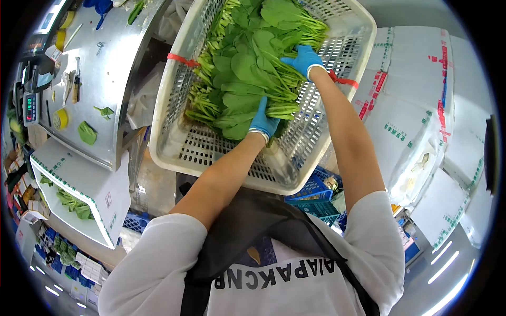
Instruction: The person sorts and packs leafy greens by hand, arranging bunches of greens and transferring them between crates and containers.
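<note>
A large white slatted plastic crate (159, 113) holds a thick layer of leafy greens (255, 58), with leaves in the middle and pale stems at both sides. Both hands wear blue gloves. At the near edge of the pile, my left hand (264, 122) grips some greens, its thumb extended over the leaves and its other fingers mostly hidden. Farther up and to the right, my right hand (305, 60) is on the stem side of the same greens, thumb on top and fingertips partly covered. Red ties are on the crate's two long sides.
On the left is a metal table (105, 68) with a knife (77, 79), yellow tape rolls (60, 119) and loose leaves. Below it sits a white foam box (110, 197) with greens. White boxes (395, 105) are stacked at the right. Blue baskets (311, 187) lie under the crate's near end.
</note>
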A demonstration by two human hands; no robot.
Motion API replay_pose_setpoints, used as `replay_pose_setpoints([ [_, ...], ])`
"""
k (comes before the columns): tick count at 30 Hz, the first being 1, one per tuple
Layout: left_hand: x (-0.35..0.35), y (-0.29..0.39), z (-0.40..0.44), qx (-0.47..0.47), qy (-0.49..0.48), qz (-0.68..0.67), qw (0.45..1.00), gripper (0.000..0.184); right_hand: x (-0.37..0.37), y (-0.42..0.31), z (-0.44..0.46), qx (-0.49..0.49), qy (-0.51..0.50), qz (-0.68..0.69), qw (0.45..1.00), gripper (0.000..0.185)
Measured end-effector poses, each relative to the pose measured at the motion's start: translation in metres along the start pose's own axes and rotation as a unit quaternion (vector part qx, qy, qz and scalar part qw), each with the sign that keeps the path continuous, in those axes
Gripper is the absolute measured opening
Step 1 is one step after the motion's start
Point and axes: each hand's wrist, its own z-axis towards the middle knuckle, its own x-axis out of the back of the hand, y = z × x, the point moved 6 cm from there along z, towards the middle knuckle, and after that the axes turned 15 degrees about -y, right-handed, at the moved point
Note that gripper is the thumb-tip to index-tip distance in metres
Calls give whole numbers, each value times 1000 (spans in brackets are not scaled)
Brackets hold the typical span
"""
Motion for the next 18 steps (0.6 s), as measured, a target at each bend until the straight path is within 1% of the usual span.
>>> replay_pose_setpoints([
  [1,-1,-1,-2,1,-2,0,1000,44,4,-4,-1,-14,-84,-2,996,87],
  [3,-8,1,-8,5,-6,5,1000,46,9,-10,-9,-42,-246,-5,968,92],
  [4,-12,1,-13,13,14,15,1000,50,14,-12,-15,-26,-246,12,969,102],
  [6,-17,1,-23,27,52,35,998,57,9,-18,-27,36,-215,99,971,104],
  [7,-9,1,-21,30,34,55,997,63,9,-23,-39,65,-200,143,967,106],
  [8,2,0,-18,35,16,76,996,69,6,-21,-46,53,-273,122,953,110],
  [9,6,-1,-14,40,-6,97,994,75,-6,-13,-44,63,-260,100,958,103],
  [11,-14,-6,-29,60,22,214,975,82,-12,-14,-53,107,-168,80,977,83],
  [12,-23,-9,-40,71,38,273,959,86,-14,-20,-63,104,-171,59,978,82],
  [14,-29,-12,-50,51,52,327,942,89,-20,-38,-85,93,-179,15,979,81],
  [15,-35,-13,-53,40,57,353,933,91,-32,-40,-96,112,-135,-8,984,73],
  [16,-48,-16,-60,28,76,339,937,94,-28,-51,-118,140,-103,-28,984,73],
  [17,-47,-18,-53,49,52,310,948,95,-24,-63,-138,169,-72,-48,982,73],
  [18,-42,-16,-40,69,27,279,957,97,-37,-68,-144,132,-99,-104,981,72],
])
